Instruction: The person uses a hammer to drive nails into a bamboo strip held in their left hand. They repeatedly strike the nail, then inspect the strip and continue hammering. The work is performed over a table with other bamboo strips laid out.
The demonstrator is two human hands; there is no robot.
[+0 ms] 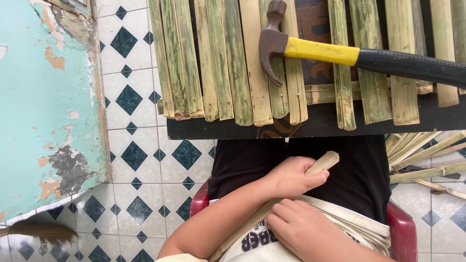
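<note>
**A:** so what's seen going left to right here?

**B:** far left, a peeling turquoise wall [43, 97] is seen, with a broom tip [41, 232] low down on the tiled floor [136, 160]. Then a dark bench [310, 123] is covered with a row of green-yellow bamboo slats [218, 58], nailed to a cross strip. A claw hammer [340, 52] with a yellow and black handle is laid across the slats, head to the left.

**A:** and the hands?

**B:** below the bench, over the lap, a single bamboo strip [323, 162] is held at a slant. The left hand [291, 177] is wrapped around it near its upper end, fingers curled tight on it. The right hand [306, 233] is laid lower down beside the strip, fingers bent; whether the strip is actually gripped there can't be told. A red chair [400, 228] is sat on.

**A:** anything on the right?

**B:** loose bamboo strips [422, 155] are piled on the floor.
</note>
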